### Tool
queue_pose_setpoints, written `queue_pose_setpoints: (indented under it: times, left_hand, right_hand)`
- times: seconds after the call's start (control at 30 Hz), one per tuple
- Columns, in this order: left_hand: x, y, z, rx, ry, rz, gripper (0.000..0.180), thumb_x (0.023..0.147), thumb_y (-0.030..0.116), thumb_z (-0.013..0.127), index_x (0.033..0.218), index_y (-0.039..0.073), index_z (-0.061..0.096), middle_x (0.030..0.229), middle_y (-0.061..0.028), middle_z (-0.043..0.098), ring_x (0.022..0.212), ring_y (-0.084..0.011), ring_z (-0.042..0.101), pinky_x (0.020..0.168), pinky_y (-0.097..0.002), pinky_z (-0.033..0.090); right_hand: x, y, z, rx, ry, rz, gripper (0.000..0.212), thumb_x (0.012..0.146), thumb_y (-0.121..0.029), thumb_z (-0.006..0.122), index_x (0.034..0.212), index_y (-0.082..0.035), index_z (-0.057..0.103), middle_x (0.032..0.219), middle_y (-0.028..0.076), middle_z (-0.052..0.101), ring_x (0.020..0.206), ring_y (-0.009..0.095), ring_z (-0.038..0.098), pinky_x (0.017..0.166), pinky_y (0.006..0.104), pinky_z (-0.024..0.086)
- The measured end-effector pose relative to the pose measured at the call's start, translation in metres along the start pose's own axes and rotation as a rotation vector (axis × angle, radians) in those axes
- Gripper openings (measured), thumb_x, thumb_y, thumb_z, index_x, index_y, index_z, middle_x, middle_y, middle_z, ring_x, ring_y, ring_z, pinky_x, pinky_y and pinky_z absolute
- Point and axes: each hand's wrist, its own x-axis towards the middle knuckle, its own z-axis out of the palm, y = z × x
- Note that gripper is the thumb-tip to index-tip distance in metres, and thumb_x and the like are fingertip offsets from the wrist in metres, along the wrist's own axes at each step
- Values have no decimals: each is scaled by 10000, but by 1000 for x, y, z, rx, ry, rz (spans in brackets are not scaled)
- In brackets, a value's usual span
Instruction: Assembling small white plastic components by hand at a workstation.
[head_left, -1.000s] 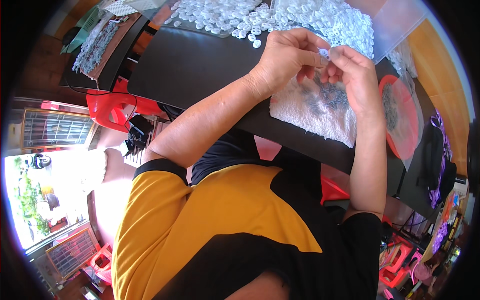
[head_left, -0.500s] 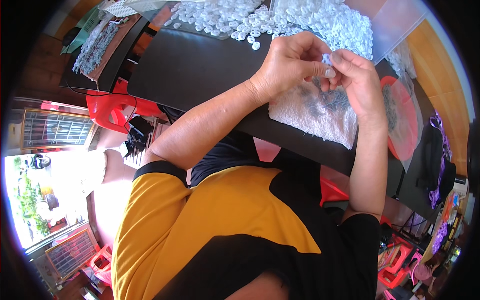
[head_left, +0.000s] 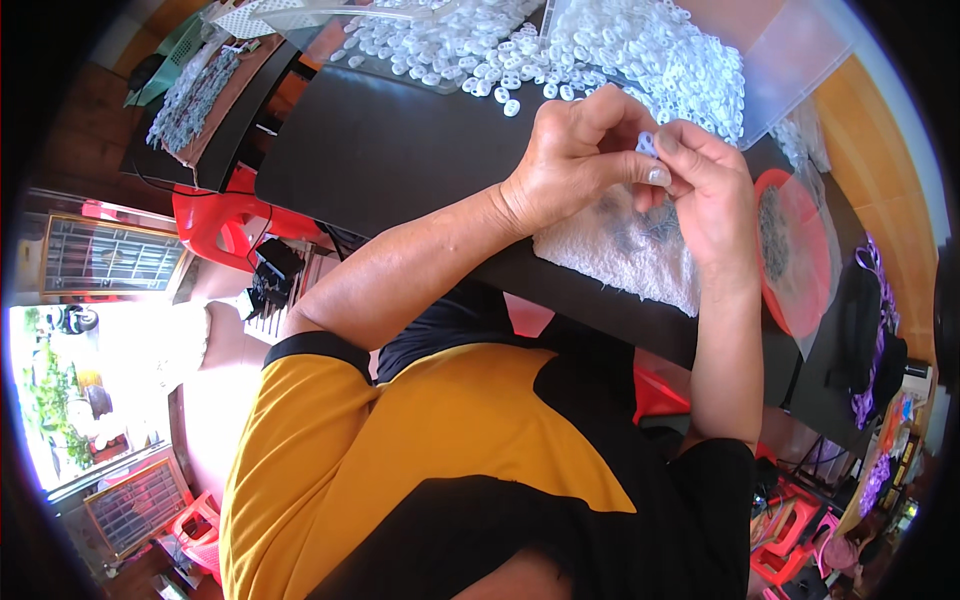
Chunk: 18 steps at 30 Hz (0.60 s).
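Over the towel, my left hand (head_left: 585, 145) and my right hand (head_left: 712, 190) meet, fingertips close together. Pinched between them is a small pale plastic piece with holes (head_left: 646, 144), its lower part covered by my fingers. Whether a second tiny part is in the pinch, I cannot make out. Beneath the hands lies a white towel (head_left: 615, 265) with a heap of fine grey bits (head_left: 650, 225) on it. Beyond my hands, many similar white two-holed plastic pieces (head_left: 640, 60) are heaped, some loose on the dark table (head_left: 400, 140).
Right of the towel stands a red basin (head_left: 800, 310) holding grey bits, partly under clear plastic film. A clear plastic bin wall (head_left: 790, 60) rises at the far right. Grey strung bundles (head_left: 195, 100) lie on a side table at left, above a red stool (head_left: 215, 225).
Both hands have come slightly lower in the picture, still pinching together at the plastic piece. The piece shows a little more between the fingertips. The whole view has shifted slightly.
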Motion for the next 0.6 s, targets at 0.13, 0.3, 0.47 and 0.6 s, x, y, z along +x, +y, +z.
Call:
queue_pose_setpoints:
  times: [0.13,0.3,0.47,0.6]
  left_hand:
    - [0,8,-2,-66,-8,-26,319,743,137,839,968,54,627,720,22,600,653,-26,549,586,-205,473]
    - [-1,9,-3,-131,-22,-41,309,732,123,843,933,58,618,740,6,645,666,-40,588,603,-217,502]
    - [-1,11,-5,-253,-70,-175,293,738,89,836,919,63,606,762,-13,670,711,-68,655,647,-222,537]
    - [1,9,-6,-198,-83,-148,287,743,82,832,915,64,603,775,-23,679,718,-79,669,652,-227,546]
  right_hand:
    - [-2,-1,4,22,9,8,235,927,-230,628,876,-1,648,720,48,610,569,149,597,546,250,467]
    - [-2,-1,5,62,-34,33,233,931,-225,624,882,2,645,711,49,607,568,152,598,536,247,453]
    - [-1,3,3,121,-71,53,230,931,-214,623,893,11,642,707,54,604,565,157,595,538,248,451]
    - [0,7,2,158,-76,64,222,925,-202,628,899,18,642,707,56,603,563,162,591,539,251,454]
